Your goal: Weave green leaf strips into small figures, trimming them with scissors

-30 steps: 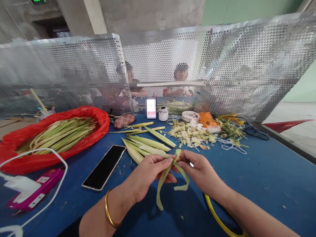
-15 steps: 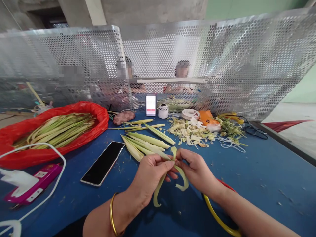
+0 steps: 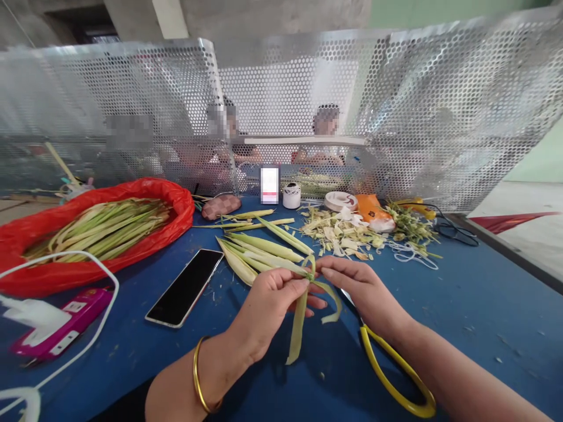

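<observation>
My left hand (image 3: 275, 305), with a gold bangle at the wrist, is closed, pinching pale green leaf strips (image 3: 298, 331) where they cross in a small knot. One strip arches up in a loop above the fingers; two tails hang below. My right hand (image 3: 363, 287) is at the right of the knot, its thumb and forefinger together at the loop's edge. Scissors (image 3: 396, 375) with yellow handles lie under my right wrist, their blades partly hidden by the hand. Beyond my left hand, several broad leaf pieces (image 3: 268, 249) lie fanned out on the blue table (image 3: 440, 328).
A red bag (image 3: 176, 214) of long leaves stands left, behind a purple power strip (image 3: 65, 328) with a white cable. A black-screened phone (image 3: 185, 287) lies nearby. Leaf scraps (image 3: 341, 234), a tape roll (image 3: 340, 201) and an orange packet (image 3: 372, 211) sit before the perforated metal screen (image 3: 285, 88); people sit behind it.
My right hand has shifted slightly right and up from the knot. The hanging strips have swung right, and more of the yellow-handled scissors shows.
</observation>
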Motion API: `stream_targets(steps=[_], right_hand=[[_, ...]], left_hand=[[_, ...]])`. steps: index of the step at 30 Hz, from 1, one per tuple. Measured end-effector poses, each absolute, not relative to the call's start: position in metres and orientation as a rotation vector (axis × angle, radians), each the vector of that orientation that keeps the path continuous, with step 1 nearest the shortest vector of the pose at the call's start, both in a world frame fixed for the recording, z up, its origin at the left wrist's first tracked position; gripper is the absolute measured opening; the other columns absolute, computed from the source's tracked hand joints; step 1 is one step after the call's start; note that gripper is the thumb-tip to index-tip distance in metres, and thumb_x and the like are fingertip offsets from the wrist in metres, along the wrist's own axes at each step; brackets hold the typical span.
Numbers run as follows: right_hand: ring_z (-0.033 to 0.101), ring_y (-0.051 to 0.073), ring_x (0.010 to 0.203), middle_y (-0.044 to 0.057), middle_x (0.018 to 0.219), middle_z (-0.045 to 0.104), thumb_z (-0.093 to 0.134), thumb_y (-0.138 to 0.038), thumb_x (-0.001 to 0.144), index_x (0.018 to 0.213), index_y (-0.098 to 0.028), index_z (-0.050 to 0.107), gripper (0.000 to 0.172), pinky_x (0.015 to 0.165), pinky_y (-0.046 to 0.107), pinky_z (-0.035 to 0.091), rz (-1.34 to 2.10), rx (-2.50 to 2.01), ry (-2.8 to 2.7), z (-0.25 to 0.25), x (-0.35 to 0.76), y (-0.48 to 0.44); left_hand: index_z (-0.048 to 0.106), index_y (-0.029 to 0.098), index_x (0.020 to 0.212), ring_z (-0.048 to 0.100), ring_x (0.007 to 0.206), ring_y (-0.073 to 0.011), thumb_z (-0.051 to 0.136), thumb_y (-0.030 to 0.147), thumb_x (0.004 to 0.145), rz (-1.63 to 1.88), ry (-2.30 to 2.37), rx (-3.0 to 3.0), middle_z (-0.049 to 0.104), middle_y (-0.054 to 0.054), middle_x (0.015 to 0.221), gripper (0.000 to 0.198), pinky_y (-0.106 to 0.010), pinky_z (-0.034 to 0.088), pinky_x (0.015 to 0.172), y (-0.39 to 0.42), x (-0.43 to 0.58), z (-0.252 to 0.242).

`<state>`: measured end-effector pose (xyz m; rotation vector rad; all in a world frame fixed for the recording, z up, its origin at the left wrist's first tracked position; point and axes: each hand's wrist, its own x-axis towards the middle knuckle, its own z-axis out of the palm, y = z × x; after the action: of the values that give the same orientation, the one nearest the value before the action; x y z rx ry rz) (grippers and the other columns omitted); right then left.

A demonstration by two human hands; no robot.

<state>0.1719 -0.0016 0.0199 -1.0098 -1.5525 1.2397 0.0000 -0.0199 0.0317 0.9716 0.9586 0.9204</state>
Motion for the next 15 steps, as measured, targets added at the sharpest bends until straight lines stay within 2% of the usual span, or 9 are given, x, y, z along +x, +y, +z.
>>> stream_targets(steps=[2,5,9,12,15], right_hand=[[0.063,0.019,0.084,0.004,0.088,0.07,0.063,-0.039,0.084,0.088,-0.018,0.071,0.023,0.079,0.03,0.048,1.353,-0.981,-1.438,0.021,0.17,-0.005],[0.06,0.015,0.069,0.002,0.076,0.067,0.072,-0.041,0.077,0.089,-0.017,0.071,0.026,0.066,0.027,0.048,1.462,-0.989,-1.286,0.018,0.164,-0.01],[0.053,0.011,0.058,-0.002,0.066,0.062,0.077,-0.037,0.072,0.074,-0.017,0.067,0.022,0.054,0.023,0.042,1.434,-1.044,-1.099,0.011,0.157,-0.014],[0.05,0.01,0.054,-0.002,0.064,0.061,0.075,-0.035,0.074,0.065,-0.017,0.063,0.024,0.051,0.023,0.04,1.383,-1.069,-1.067,0.006,0.157,-0.013],[0.05,0.011,0.055,-0.002,0.064,0.061,0.071,-0.035,0.077,0.065,-0.018,0.062,0.023,0.054,0.025,0.041,1.315,-1.092,-1.112,0.004,0.159,-0.01]], left_hand=[[0.072,0.012,0.087,0.072,0.071,-0.0194,0.065,0.024,0.081,0.914,0.969,0.979,0.075,-0.011,0.087,0.015,-0.025,0.052,0.063,-0.02,0.001,0.03],[0.072,0.013,0.086,0.072,0.069,-0.0197,0.066,0.024,0.081,0.912,0.96,1.002,0.075,-0.01,0.083,0.014,-0.026,0.053,0.062,-0.021,0.003,0.027],[0.072,0.011,0.085,0.072,0.07,-0.0201,0.063,0.021,0.082,0.865,0.963,1.042,0.075,-0.011,0.087,0.013,-0.027,0.054,0.063,-0.021,0.005,0.025],[0.071,0.011,0.085,0.072,0.071,-0.0189,0.06,0.019,0.084,0.832,0.967,1.054,0.075,-0.012,0.09,0.014,-0.026,0.055,0.064,-0.021,0.006,0.025],[0.072,0.011,0.087,0.072,0.072,-0.0185,0.059,0.019,0.085,0.83,0.96,1.066,0.076,-0.012,0.091,0.015,-0.026,0.055,0.065,-0.022,0.007,0.026]])
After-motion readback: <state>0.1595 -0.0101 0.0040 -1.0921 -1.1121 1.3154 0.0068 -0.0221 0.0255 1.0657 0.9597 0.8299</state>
